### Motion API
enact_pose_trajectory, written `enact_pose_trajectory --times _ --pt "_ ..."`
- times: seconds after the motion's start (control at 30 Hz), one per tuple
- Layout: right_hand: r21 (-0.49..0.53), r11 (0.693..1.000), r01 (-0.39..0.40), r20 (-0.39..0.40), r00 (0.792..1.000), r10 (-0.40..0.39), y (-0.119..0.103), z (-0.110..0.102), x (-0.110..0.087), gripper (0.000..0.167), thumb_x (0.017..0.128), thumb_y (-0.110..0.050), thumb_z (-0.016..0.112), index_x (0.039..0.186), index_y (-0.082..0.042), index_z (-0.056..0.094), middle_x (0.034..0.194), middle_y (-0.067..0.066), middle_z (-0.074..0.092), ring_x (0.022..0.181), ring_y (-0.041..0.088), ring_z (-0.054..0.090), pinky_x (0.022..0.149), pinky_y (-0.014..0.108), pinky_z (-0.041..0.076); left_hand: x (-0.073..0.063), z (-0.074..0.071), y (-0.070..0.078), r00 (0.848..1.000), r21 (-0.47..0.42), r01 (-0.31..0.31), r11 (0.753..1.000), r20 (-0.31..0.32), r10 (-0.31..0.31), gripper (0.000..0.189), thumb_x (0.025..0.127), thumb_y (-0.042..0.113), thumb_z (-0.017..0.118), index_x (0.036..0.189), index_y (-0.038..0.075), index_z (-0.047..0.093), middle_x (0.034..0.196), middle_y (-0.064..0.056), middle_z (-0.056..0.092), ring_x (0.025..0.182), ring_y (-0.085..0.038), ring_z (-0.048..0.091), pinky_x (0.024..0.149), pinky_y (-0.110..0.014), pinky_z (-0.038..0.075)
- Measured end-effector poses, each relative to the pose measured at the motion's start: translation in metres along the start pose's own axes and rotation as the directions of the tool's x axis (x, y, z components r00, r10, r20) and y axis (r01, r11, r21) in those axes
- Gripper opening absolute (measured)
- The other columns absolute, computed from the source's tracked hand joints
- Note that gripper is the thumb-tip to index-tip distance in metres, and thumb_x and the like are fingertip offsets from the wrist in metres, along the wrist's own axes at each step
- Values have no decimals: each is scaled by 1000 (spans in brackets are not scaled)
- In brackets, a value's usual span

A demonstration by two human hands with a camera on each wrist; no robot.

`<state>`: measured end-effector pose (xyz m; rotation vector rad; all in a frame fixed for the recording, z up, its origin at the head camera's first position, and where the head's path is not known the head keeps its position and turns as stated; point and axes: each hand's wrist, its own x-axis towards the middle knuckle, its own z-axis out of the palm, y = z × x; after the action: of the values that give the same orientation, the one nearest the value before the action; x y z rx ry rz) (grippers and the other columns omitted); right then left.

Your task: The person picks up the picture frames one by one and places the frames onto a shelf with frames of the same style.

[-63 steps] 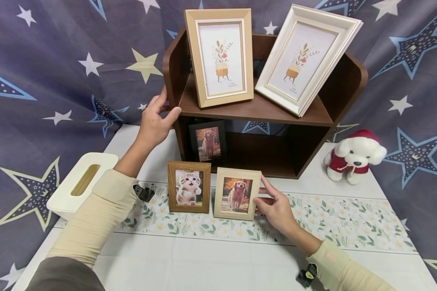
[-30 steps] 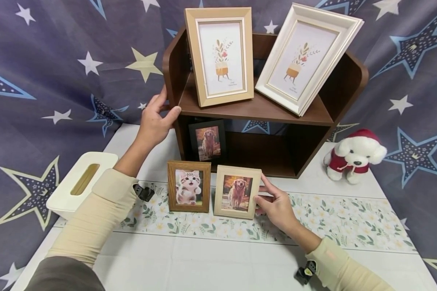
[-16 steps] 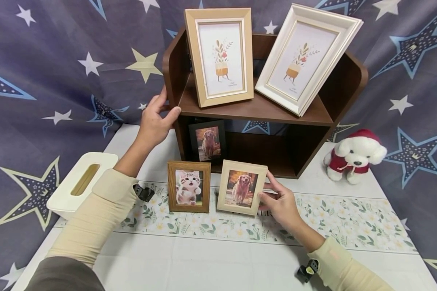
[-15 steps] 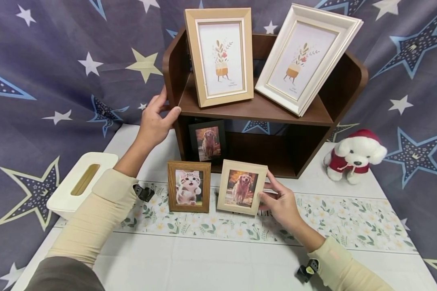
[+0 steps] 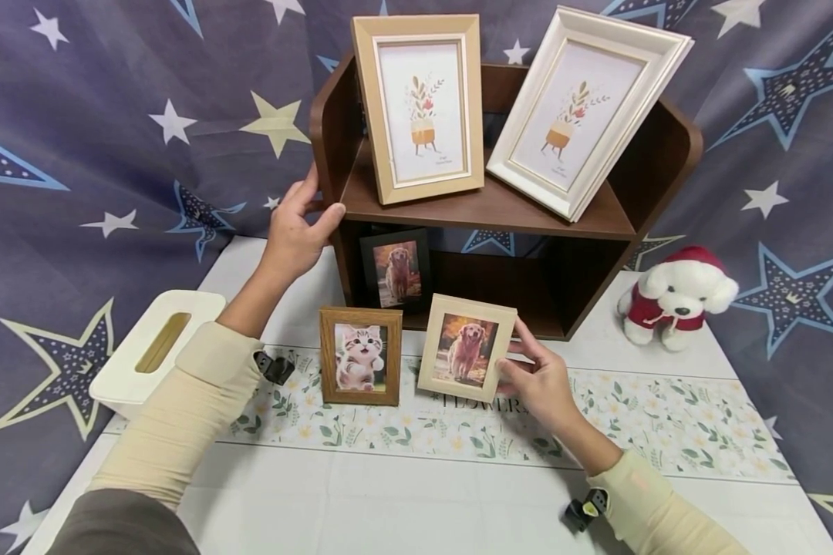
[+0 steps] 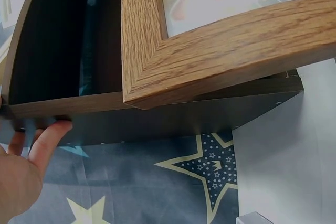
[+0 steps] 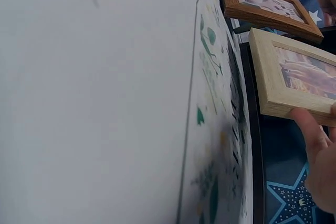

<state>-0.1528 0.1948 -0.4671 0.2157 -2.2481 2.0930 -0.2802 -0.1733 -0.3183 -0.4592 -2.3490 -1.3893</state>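
My right hand (image 5: 540, 381) pinches the right edge of a pale wood picture frame (image 5: 426, 362) with a golden dog photo. The frame tilts, its lower edge over the lettering on the floral strip; in the right wrist view the thumb (image 7: 307, 124) presses the frame's side. To its left, a brown wood picture frame (image 5: 328, 358) with a kitten photo stands upright on the table. My left hand (image 5: 297, 231) grips the left side panel of a dark brown two-tier shelf (image 5: 500, 212), thumb at the front edge. The left wrist view shows those fingers at the panel.
Atop the shelf stand a tan picture frame (image 5: 470, 116) and a tilted white picture frame (image 5: 618, 131). A black picture frame (image 5: 425, 266) stands in the lower tier. A tissue box (image 5: 201, 304) is at left, a plush dog (image 5: 680, 301) at right. A floral strip (image 5: 632, 420) crosses the table.
The pale frame has risen and shifted right with my right hand, now tilting, and dark lettering on the strip shows beneath it. My left hand and the other frames stay put.
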Motion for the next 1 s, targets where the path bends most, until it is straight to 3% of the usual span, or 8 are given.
enact_pose_trajectory --times 0.33,0.63,1.0 --pt "-46 999 -3 -46 999 1 -3 -3 8 81 91 10 67 158 -26 40 119 29 67 85 9 76 61 46 63 0 0 1 1000 24 -15 1000 -8 16 69 101 21 63 160 30 31 140 -19 52 127 -37 60 62 -3 49" --pt "-47 999 14 -47 999 -16 -4 -6 17 80 93 9 66 157 -30 39 123 34 63 85 9 76 63 53 62 1 0 0 1000 31 -16 999 -14 17 69 100 19 64 161 29 31 141 -18 52 127 -37 61 63 -1 48" --pt "-65 998 11 -60 998 -15 -6 -9 25 79 94 5 66 156 -36 39 123 29 65 86 10 76 66 57 61 0 0 1 1000 15 -11 1000 -10 11 70 100 18 64 161 28 31 141 -18 52 126 -38 60 63 -2 50"
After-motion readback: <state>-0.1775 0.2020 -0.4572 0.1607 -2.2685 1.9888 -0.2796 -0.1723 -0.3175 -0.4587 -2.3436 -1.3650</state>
